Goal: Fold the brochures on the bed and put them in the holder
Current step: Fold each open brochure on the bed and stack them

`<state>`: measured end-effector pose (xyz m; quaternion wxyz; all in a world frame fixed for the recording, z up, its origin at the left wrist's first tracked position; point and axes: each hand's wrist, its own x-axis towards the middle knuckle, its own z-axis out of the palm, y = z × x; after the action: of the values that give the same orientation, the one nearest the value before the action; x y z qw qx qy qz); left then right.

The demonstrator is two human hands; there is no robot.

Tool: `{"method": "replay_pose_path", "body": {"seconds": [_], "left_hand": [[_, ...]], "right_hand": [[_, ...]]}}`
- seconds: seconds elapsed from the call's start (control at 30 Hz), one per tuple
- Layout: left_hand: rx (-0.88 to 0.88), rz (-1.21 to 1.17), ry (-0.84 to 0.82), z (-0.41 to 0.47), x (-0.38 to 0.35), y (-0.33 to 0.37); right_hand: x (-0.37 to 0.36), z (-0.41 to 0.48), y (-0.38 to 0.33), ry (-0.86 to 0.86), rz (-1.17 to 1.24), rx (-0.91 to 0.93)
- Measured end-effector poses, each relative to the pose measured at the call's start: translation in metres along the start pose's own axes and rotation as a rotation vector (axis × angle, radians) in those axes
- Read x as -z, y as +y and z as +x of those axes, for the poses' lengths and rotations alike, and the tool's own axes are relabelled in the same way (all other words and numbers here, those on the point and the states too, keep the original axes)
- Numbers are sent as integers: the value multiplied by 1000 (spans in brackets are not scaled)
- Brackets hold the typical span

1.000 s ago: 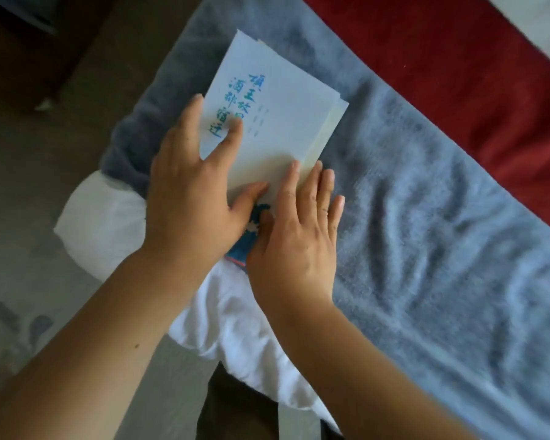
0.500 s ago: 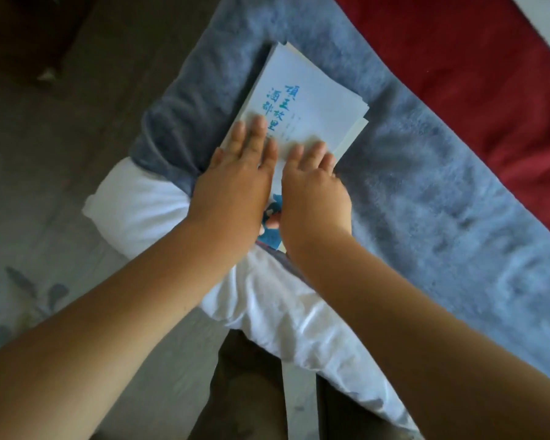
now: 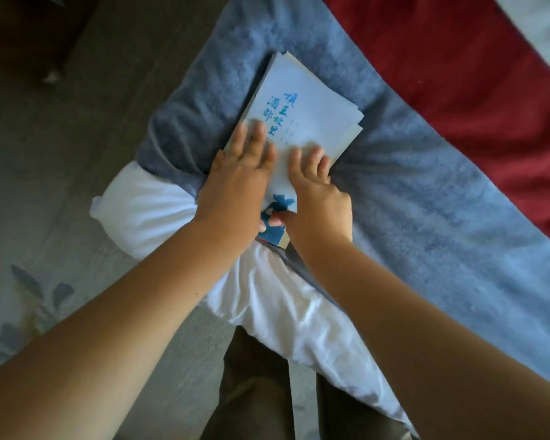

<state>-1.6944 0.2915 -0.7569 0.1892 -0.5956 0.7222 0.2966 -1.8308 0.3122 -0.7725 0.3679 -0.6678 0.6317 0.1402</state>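
A folded white brochure (image 3: 311,112) with blue printed characters lies on the grey-blue blanket (image 3: 426,217) at the corner of the bed. More sheet edges show beneath its far and right sides. My left hand (image 3: 238,182) presses flat on its left half, fingers stretched out and close together. My right hand (image 3: 318,198) presses on the near right part, fingertips at the right edge and thumb lying on the blue picture at the near end. Neither hand lifts the paper. No holder is in view.
A white sheet (image 3: 146,214) bulges out below the blanket at the bed corner. A dark red cover (image 3: 458,74) lies across the far right. Grey carpet with a leaf pattern (image 3: 38,290) is on the left, and my legs (image 3: 258,392) stand at the bed's edge.
Both hands have slid from the brochure's near part up its face and now lie side by side pressing it flat. The view has shifted, so the brochure sits lower and more central.
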Motion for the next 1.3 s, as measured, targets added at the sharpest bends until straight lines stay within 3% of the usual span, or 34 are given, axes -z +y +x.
{"method": "replay_pose_path", "body": {"seconds": [0.1,0.27,0.4,0.8,0.87,1.0,1.07,1.17,1.3], "left_hand": [[64,-114,139,-7,5,5],[96,-161,512,-18,-9,15],[65,-333,661,-9,-16,24],[-78,-588,759,-13,-37,53],[-109,-496,742,-9,-36,61],[-110,68,540,-1,-60,80],[-164,198,549,4,-71,78],[-142,138,721,12,-75,72],[-107,-15,729,14,-73,70]], "right_hand": [[-9,-33,1,221,278,24],[-20,-45,-19,451,604,-247],[-11,-37,-12,521,724,-369],[-11,-47,29,554,410,-270],[-12,-45,39,541,385,-268],[-16,-37,45,463,286,-327],[-18,-36,43,438,238,-312],[-19,-30,47,424,219,-281],[-18,-25,50,433,236,-252]]}}
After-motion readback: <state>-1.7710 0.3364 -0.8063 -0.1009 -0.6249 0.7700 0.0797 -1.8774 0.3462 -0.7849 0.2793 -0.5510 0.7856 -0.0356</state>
